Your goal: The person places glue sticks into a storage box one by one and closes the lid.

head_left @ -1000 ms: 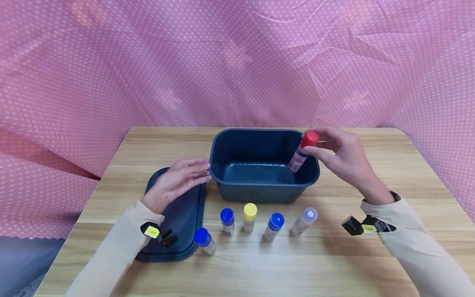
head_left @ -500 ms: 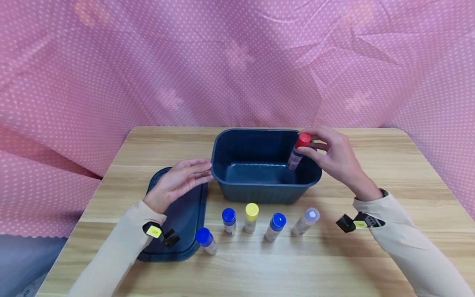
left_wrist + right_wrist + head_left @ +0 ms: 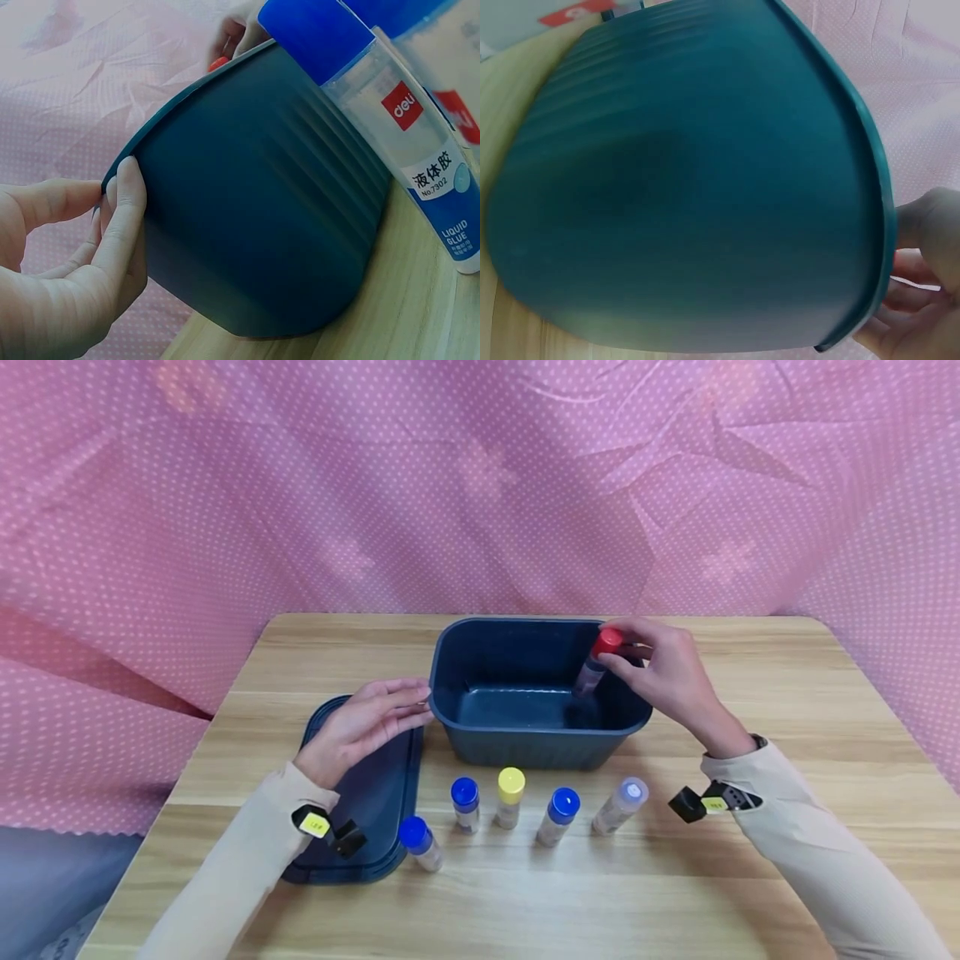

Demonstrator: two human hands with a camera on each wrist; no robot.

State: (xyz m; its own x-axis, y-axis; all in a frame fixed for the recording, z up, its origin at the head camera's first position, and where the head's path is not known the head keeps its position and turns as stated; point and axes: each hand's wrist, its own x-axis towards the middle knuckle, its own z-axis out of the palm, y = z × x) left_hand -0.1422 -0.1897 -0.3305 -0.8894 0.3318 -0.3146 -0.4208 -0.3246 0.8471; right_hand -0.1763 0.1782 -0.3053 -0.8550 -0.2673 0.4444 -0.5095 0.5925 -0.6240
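In the head view, my right hand (image 3: pixel 671 672) pinches a red-capped glue bottle (image 3: pixel 590 675) near its cap. The tilted bottle reaches down inside the right end of a dark blue plastic bin (image 3: pixel 536 750). I cannot tell whether its base touches the floor of the bin. My left hand (image 3: pixel 375 718) touches the bin's left rim with its fingers mostly extended; the left wrist view shows fingertips (image 3: pixel 130 176) against the outer wall. From the right wrist view, the bin wall (image 3: pixel 690 180) hides the bottle's body.
In front of the bin stand several glue bottles: blue-capped ones (image 3: pixel 465 806), (image 3: pixel 558 818), (image 3: pixel 422 843), a yellow-capped one (image 3: pixel 510 797) and a clear-capped one (image 3: pixel 620 806). A dark lid (image 3: pixel 375 810) lies left on the wooden table (image 3: pixel 570 902). Pink dotted cloth (image 3: pixel 480 485) hangs behind.
My right hand has moved left and slightly lowered the red-capped glue bottle deeper into the bin. My left hand has stayed at the rim.
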